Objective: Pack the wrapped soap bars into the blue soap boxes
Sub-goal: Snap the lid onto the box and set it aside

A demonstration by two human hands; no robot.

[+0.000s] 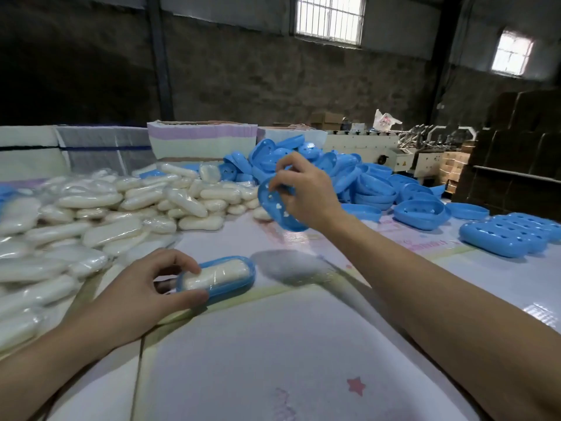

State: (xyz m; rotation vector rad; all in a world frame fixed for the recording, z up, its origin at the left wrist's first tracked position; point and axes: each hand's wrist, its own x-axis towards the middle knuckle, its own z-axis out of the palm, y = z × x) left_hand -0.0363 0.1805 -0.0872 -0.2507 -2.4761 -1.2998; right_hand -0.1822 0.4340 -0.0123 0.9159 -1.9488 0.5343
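A blue soap box base (pixel 243 279) lies on the table near the front left, with a white wrapped soap bar (pixel 217 276) lying inside it. My left hand (pixel 142 294) grips the left end of that base, thumb below and fingers on the bar. Above the table's middle, my right hand (pixel 306 191) holds a blue perforated lid (pixel 277 209) tilted in the air. A big heap of wrapped soap bars (pixel 100 214) fills the left side. A pile of empty blue box halves (pixel 349 174) lies at the back right.
Closed blue soap boxes (pixel 513 235) sit in a row at the right. Stacks of flat printed cartons (pixel 200 141) stand behind the soap heap. Brown cardboard boxes (pixel 522 153) and a machine (pixel 391 153) are at the far right. The table (pixel 273 344) is covered with glossy printed sheets.
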